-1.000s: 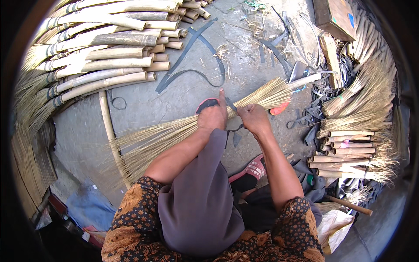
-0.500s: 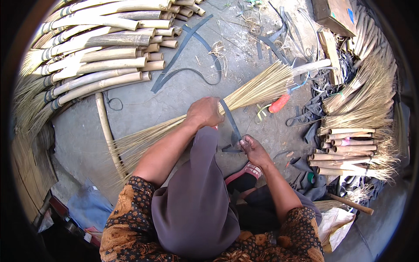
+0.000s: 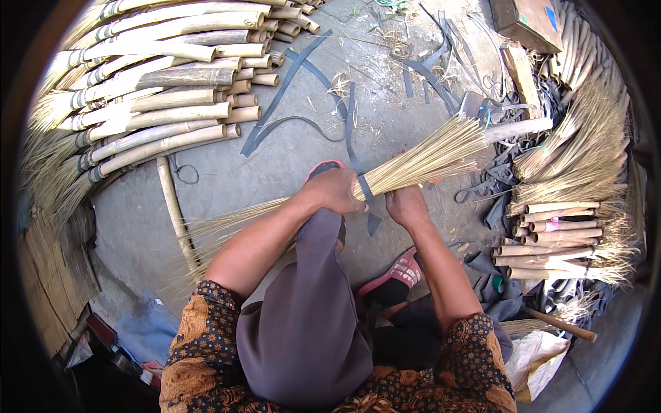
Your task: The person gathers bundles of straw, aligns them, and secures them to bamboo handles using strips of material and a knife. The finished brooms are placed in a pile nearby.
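So we've got one straw bundle point(image 3: 428, 157) over the middle of the floor point(image 3: 231, 184), one dark strip point(image 3: 363, 186) across it. Our left hand point(image 3: 335, 191) grips the bundle; can't tell if our right hand point(image 3: 407, 206) does.

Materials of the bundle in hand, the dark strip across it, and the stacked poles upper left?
Bundle: looks like dried grass stalks; thin, straw-coloured strands, matte.
Dark strip: possibly rubber; flat, dull grey, bends easily.
Stacked poles: likely bamboo; pale, smoothish, hollow cut ends.
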Demonstrator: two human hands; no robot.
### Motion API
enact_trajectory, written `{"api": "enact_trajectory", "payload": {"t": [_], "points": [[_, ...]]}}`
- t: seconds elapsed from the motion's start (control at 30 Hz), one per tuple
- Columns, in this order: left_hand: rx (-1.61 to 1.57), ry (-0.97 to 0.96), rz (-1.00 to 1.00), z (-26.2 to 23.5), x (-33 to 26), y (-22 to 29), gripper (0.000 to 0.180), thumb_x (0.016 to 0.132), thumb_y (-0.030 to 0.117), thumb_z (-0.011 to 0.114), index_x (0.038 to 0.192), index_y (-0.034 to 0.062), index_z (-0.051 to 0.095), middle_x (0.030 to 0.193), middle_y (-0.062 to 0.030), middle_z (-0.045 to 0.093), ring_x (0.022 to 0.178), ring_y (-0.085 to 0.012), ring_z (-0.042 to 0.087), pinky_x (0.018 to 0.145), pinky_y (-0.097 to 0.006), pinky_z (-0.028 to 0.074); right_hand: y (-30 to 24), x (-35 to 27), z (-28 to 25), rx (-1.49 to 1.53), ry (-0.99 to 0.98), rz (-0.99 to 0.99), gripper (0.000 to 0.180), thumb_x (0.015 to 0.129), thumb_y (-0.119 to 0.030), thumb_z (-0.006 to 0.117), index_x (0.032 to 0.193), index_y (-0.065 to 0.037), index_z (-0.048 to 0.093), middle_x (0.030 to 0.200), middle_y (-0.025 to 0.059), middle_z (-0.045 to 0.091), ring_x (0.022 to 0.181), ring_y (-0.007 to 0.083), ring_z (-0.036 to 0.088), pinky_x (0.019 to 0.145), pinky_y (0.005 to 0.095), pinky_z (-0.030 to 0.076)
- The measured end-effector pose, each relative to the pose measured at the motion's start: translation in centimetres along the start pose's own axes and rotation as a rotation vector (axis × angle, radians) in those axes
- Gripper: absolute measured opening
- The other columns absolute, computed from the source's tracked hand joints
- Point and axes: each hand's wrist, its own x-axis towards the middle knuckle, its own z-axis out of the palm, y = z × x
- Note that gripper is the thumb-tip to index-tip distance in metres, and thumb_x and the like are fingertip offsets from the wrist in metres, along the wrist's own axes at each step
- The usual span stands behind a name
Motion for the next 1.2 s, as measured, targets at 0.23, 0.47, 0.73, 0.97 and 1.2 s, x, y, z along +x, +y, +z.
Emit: {"api": "enact_trajectory", "payload": {"t": [0.23,0.47,0.73,0.97,1.2], "points": [[0.319,0.31,-0.318,2.8,1.2,1.1,0.038,0.09,0.027,0.073,0.116,0.0003,0.07,0.109,-0.026,0.075,0.105,-0.0407,0.074,0.089,-0.05,0.059,-4.2,2.2,-1.6,0.297,-0.259,0.435,0.044,0.105,-0.043,0.058,0.105,-0.002,0.075,0.087,0.0247,0.074,0.086,0.0438,0.073,0.079,0.0529,0.055],[0.252,0.388,-0.258,4.6,1.4,0.6,0.029,0.09,0.022,0.07,0.113,0.0035,0.067,0.107,-0.0254,0.074,0.1,-0.0423,0.075,0.085,-0.051,0.06,-4.7,2.6,-1.8,0.801,-0.479,0.598,0.048,0.108,-0.046,0.056,0.11,0.0,0.071,0.083,0.0119,0.073,0.07,0.0172,0.068,0.067,0.0351,0.054],[0.454,0.435,-0.141,5.5,1.4,0.3,0.047,0.1,0.045,0.064,0.119,0.0026,0.062,0.106,-0.0262,0.073,0.1,-0.0443,0.074,0.089,-0.054,0.058,-4.9,-5.3,-5.8,0.911,-0.501,0.757,0.026,0.112,-0.021,0.052,0.116,0.001,0.063,0.088,0.0062,0.067,0.072,0.012,0.062,0.068,0.0307,0.051],[0.114,0.338,-0.171,2.8,1.0,-0.6,0.066,0.104,0.062,0.051,0.124,0.0012,0.068,0.099,-0.0259,0.075,0.096,-0.0424,0.074,0.085,-0.048,0.057,-3.6,-9.8,-5.1,1.287,-0.624,0.668,0.022,0.113,-0.018,0.048,0.111,-0.002,0.063,0.082,0.0021,0.058,0.074,0.0109,0.055,0.07,0.0279,0.048],[-0.446,0.002,0.031,1.3,0.3,-1.6,0.071,0.095,0.07,0.065,0.113,0.0012,0.072,0.086,-0.01,0.075,0.08,-0.0176,0.071,0.074,-0.031,0.055,0.6,-8.5,1.7,0.815,-0.374,0.416,0.016,0.11,-0.016,0.052,0.108,-0.005,0.064,0.078,0.004,0.056,0.076,0.0137,0.057,0.072,0.0329,0.049]]}}
